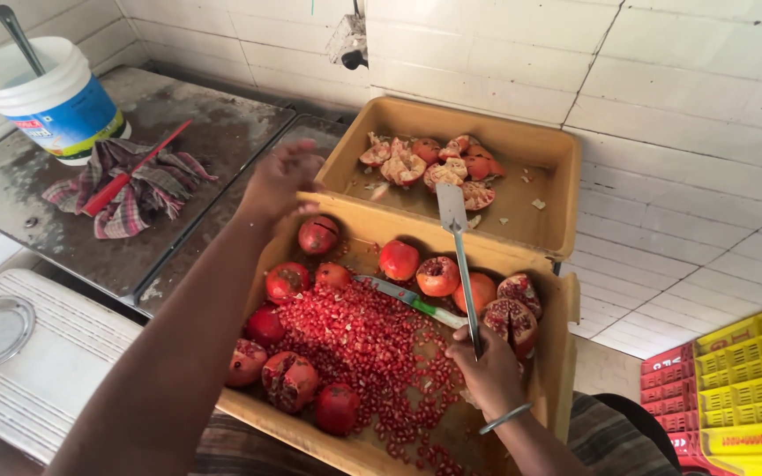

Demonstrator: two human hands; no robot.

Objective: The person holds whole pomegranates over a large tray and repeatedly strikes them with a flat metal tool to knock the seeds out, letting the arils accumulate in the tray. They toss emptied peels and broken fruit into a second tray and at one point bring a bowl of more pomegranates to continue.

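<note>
pomegranates (399, 259) and loose seeds (359, 339) sat in our near tub (550, 353). right hand (489, 368) gripped a metal spatula (459, 256) upright for knocking seeds out; left hand (277, 181) raised, fingers loosely curled, empty, above far tub (535, 157) of emptied husks (434, 163).

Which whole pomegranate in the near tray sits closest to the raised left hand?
The pomegranate at the tray's far-left corner, just below the left hand. It sits alone against the far rim; the other whole ones lie lower along the tray's left side or further right.
</note>
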